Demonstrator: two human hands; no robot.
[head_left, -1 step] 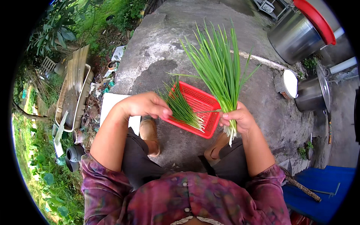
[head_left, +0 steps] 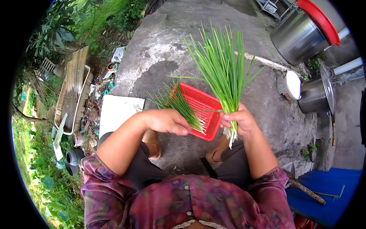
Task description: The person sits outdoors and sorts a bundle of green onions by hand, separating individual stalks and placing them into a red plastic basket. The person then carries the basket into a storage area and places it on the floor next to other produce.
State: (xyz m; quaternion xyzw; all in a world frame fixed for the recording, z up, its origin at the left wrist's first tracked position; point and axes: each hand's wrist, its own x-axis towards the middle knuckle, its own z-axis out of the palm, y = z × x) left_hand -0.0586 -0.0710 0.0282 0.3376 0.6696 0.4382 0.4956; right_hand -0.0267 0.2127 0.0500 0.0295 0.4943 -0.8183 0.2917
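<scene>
My right hand (head_left: 240, 119) is closed round a bunch of green onions (head_left: 225, 80), gripping it just above the white root ends. The long green leaves fan out upward and away from me. My left hand (head_left: 169, 121) hovers at the near left edge of a red plastic basket (head_left: 202, 96). Its fingers are loosely stretched toward the right, and nothing shows in them. A smaller bundle of thin green onions (head_left: 185, 108) lies in the basket, pale ends to the right, tips hanging over the left rim. One thin leaf sticks out sideways from the held bunch.
The basket sits on grey concrete (head_left: 152, 38) between my feet. A white board (head_left: 120, 108) lies left of it. Steel pots (head_left: 299, 36) and a white-lidded bucket (head_left: 292, 84) stand at the right. A worn tub (head_left: 82, 97) and plants border the left. A blue sheet (head_left: 328, 194) lies lower right.
My left hand has moved right and toward me, down to the basket's near edge. My right hand keeps hold of the bunch, nearly unmoved.
</scene>
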